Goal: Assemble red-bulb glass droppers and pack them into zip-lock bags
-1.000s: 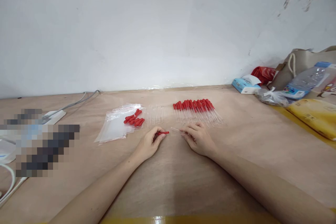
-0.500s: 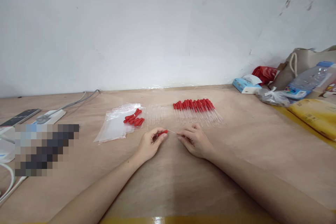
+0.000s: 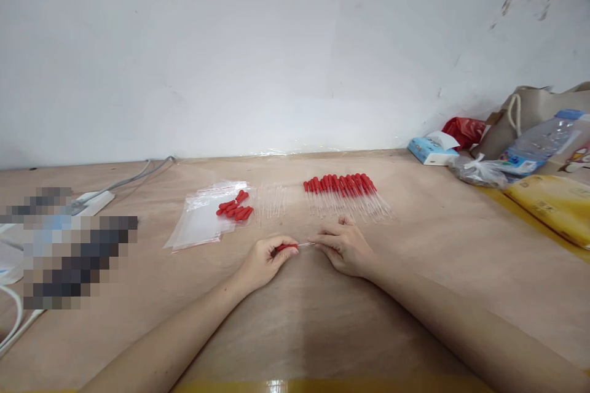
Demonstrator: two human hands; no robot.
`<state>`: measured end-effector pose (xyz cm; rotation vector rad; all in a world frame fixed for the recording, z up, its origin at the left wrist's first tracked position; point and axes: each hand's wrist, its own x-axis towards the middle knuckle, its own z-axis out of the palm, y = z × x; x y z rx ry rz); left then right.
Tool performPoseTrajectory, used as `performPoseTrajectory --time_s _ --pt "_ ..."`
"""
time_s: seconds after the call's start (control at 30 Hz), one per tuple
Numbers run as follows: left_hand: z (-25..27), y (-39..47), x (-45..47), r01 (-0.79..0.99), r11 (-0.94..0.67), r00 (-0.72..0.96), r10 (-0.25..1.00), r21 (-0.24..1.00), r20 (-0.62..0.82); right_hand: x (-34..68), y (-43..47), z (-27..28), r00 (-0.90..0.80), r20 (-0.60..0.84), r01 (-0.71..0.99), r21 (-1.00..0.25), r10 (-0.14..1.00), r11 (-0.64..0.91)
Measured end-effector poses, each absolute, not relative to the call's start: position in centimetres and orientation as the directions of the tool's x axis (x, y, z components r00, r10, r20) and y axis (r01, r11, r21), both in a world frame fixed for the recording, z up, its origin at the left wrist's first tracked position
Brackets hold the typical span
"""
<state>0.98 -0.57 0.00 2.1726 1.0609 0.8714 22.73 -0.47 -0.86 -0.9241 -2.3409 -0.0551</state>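
Between thumb and fingers, my left hand pinches a red rubber dropper bulb. My right hand grips the far part of a thin clear dropper tube, whose other end meets the mouth of that bulb. Whether the tube sits inside the bulb I cannot tell. Beyond my left hand, several loose red bulbs lie on clear plastic bags. Beside them is a row of bare clear tubes. Past my right hand lie many droppers with red bulbs on their tubes, side by side.
At the back right are a blue tissue pack, a knotted plastic bag, a plastic bottle and a yellow package. On the left, a power strip and cables lie near a blurred-out patch. A wall stands behind the table.
Both thumbs and fingertips have shifted slightly, and the bulb and tube now lie lower and more level. My left fingers cover more of the bulb.
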Motion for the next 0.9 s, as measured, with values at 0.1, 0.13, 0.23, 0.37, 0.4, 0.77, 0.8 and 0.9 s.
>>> performPoseTrajectory --time_s 0.1,0.13,0.23,0.37,0.4,0.77,0.8,0.9 --pt "0.2 -0.7 1.1 0.483 -0.559 0.486 0.811 0.674 0.325 22.2 -0.8 -0.9 -0.556 0.563 0.641 -0.180 0.612 0.746" --pt "0.3 -0.8 1.1 0.484 -0.569 0.491 0.805 0.664 0.332 22.0 -0.9 -0.9 -0.554 0.557 0.641 -0.189 0.619 0.744" --pt "0.2 -0.8 1.1 0.473 -0.595 0.511 0.786 0.649 0.348 21.5 -1.0 -1.0 -0.551 0.529 0.636 -0.235 0.646 0.735" --pt "0.0 -0.7 1.0 0.470 -0.614 0.531 0.770 0.634 0.353 21.2 -1.0 -1.1 -0.562 0.482 0.636 -0.267 0.672 0.724" --pt "-0.1 -0.6 1.0 0.471 -0.621 0.537 0.766 0.627 0.355 21.2 -0.9 -1.0 -0.567 0.470 0.638 -0.267 0.676 0.722" --pt "-0.1 0.7 0.4 0.609 -0.556 0.210 0.800 0.565 0.562 21.0 0.6 2.6 -0.343 0.222 0.839 -0.363 0.913 0.404" --pt "-0.3 0.9 0.2 0.617 -0.515 0.173 0.826 0.594 0.536 20.8 1.4 2.8 -0.269 0.199 0.851 -0.409 0.942 0.329" --pt "-1.1 1.4 -0.1 0.614 -0.443 0.186 0.886 0.653 0.426 19.5 4.2 2.9 -0.078 0.210 0.900 -0.406 0.975 0.159"
